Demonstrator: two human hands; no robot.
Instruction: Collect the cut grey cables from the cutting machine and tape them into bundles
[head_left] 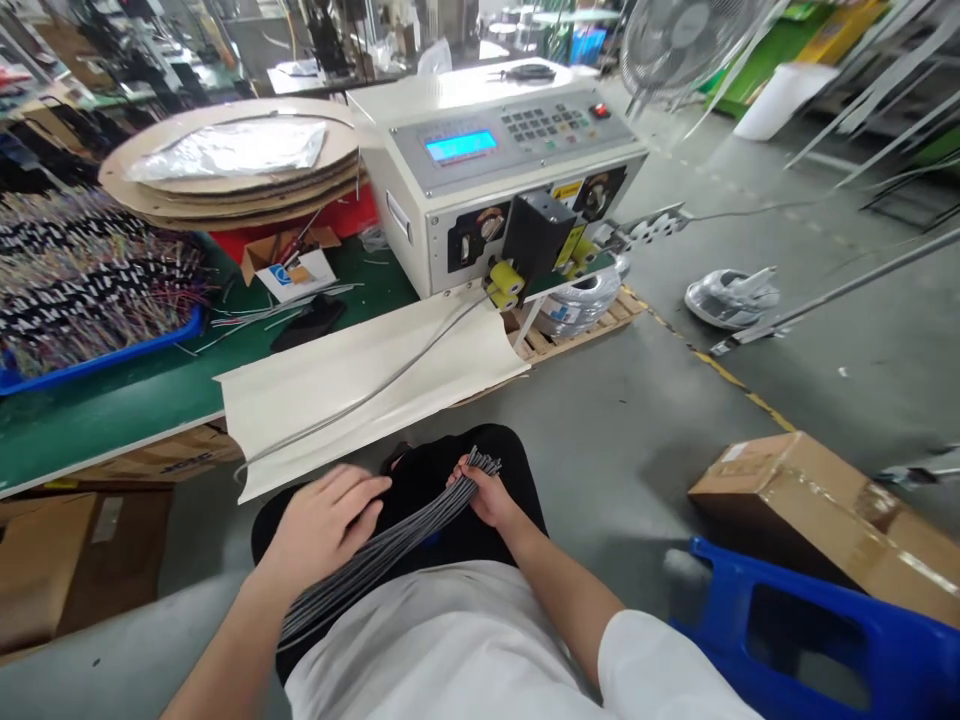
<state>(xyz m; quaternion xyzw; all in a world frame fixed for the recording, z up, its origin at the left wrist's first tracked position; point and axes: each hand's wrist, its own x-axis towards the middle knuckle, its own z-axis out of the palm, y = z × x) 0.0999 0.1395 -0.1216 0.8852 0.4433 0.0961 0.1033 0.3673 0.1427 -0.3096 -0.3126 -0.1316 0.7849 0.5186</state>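
Grey cables are lying bundled across my lap, and my right hand is gripping them at their far right ends. My left hand is hanging above them, relaxed, seemingly grasping nothing. I am probably evening the lengths; the next move is likely calling for keeping those ends together. Beyond, another cable is resting on the cream tray.

right hand: grips grey cable bundle | left hand: over it
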